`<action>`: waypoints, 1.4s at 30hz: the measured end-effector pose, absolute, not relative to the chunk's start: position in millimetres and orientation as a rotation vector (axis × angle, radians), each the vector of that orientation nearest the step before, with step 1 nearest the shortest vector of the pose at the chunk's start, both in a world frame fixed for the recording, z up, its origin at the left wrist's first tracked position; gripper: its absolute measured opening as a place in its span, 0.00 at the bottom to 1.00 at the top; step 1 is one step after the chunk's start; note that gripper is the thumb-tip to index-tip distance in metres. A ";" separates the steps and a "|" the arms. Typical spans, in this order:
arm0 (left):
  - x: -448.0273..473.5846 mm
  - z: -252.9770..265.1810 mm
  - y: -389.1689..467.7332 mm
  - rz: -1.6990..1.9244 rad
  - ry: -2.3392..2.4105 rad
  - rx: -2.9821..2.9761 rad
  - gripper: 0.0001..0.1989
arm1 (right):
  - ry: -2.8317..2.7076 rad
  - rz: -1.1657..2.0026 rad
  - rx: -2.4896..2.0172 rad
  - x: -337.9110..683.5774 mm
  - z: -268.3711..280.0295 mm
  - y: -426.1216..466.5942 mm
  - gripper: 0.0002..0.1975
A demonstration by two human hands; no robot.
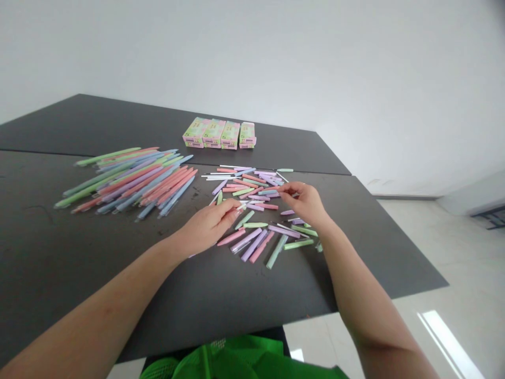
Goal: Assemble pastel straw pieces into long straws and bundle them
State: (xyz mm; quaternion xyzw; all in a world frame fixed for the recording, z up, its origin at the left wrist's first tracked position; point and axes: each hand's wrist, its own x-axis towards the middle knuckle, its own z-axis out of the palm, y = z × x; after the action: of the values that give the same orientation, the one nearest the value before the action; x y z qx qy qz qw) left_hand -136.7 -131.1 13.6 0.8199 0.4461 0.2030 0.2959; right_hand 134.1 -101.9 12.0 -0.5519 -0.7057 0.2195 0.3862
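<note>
My left hand is closed in a pinch around a thin white pen refill, just above the left side of a scattered heap of pen parts. At the heap's right side, the fingers of my right hand pinch the end of a pen barrel; its colour is hard to tell among the parts beneath. Purple barrels, green barrels and pink barrels lie loose around both hands. Several white refills rest at the heap's far left.
A large pile of pastel pens lies on the left of the dark table. Several green-and-pink boxes stand in a row farther back. The table's right edge slopes toward a pale floor, with a white wall behind.
</note>
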 end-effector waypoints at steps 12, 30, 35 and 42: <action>-141.0 14.3 -126.8 0.667 1.230 2.021 0.16 | -2.324 0.334 -1.502 118.7 -8.9 -100.5 0.07; -158.8 8.0 -110.3 0.905 1.125 1.825 0.16 | -2.422 0.364 -1.013 61.7 8.4 -99.0 0.09; -159.9 6.8 -108.7 0.970 1.105 1.823 0.16 | -2.671 0.242 -0.977 30.8 14.1 -88.0 0.09; -163.1 16.7 -107.4 1.042 1.190 1.880 0.16 | -2.707 0.188 -0.954 6.5 12.4 -85.0 0.10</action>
State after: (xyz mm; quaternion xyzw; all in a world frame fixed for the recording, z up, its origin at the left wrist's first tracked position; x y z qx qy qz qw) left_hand -163.1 -107.4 16.7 0.7207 0.4562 0.3995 0.3358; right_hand 6.5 -85.0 12.4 -0.3289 -0.9328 0.0646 0.1323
